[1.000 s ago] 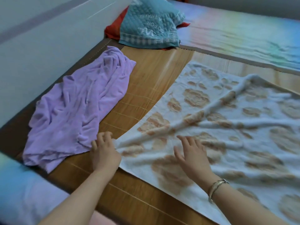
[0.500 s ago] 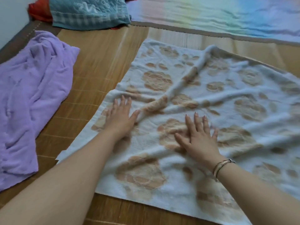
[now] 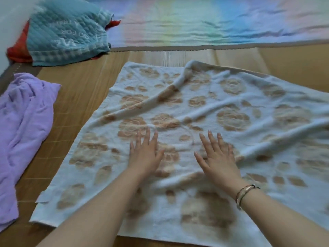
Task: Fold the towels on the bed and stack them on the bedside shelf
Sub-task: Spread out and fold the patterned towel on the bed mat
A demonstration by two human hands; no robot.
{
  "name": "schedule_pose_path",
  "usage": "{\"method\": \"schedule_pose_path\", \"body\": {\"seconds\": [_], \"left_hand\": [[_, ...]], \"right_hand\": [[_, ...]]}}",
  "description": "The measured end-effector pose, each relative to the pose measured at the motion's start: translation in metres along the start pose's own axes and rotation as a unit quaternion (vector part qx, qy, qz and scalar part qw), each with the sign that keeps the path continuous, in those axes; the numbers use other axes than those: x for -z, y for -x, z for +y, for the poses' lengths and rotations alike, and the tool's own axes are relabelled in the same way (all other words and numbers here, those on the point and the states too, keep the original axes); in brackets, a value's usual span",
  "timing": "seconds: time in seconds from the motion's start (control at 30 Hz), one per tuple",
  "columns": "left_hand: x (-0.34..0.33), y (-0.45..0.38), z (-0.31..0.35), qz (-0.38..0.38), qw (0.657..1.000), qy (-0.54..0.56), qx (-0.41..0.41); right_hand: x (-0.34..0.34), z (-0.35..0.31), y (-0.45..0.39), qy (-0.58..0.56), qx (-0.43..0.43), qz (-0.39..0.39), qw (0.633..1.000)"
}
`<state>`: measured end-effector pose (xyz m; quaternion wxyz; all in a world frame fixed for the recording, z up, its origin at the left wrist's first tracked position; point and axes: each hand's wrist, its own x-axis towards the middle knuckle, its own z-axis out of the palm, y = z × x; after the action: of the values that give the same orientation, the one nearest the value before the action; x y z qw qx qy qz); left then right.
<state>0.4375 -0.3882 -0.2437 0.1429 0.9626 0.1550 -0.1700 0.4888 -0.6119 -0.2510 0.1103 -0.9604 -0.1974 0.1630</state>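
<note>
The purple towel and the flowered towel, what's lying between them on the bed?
Nothing: the head view shows only bare bamboo mat between the purple towel and the flowered towel.

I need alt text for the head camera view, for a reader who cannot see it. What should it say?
Two bare hands, left and right, press flat on a white floral towel spread over a bamboo mat. A crumpled purple towel lies to the left, and a teal quilted cloth lies at the far left corner.

Both bare forearms reach forward, the left hand (image 3: 145, 154) and right hand (image 3: 218, 157) lying flat, palms down, fingers spread, side by side.
</note>
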Motion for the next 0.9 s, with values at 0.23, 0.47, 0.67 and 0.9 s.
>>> {"method": "schedule_pose_path", "body": {"seconds": [0.23,0.47,0.67,0.9], "left_hand": [[-0.039,0.023,0.174,-0.027,0.997,-0.013,-0.069],[-0.097,0.064,0.362,-0.046,0.992,0.007,-0.114],[-0.135,0.096,0.452,-0.134,0.975,-0.033,-0.176],[-0.127,0.104,0.473,-0.018,0.983,-0.026,-0.183]], "right_hand": [[0.051,0.159,0.058,-0.002,-0.052,0.047,0.998],[0.103,0.347,0.161,0.015,-0.150,0.002,0.989],[0.114,0.451,0.227,0.017,-0.253,-0.101,0.962],[0.115,0.456,0.252,0.057,-0.221,-0.017,0.973]]}}
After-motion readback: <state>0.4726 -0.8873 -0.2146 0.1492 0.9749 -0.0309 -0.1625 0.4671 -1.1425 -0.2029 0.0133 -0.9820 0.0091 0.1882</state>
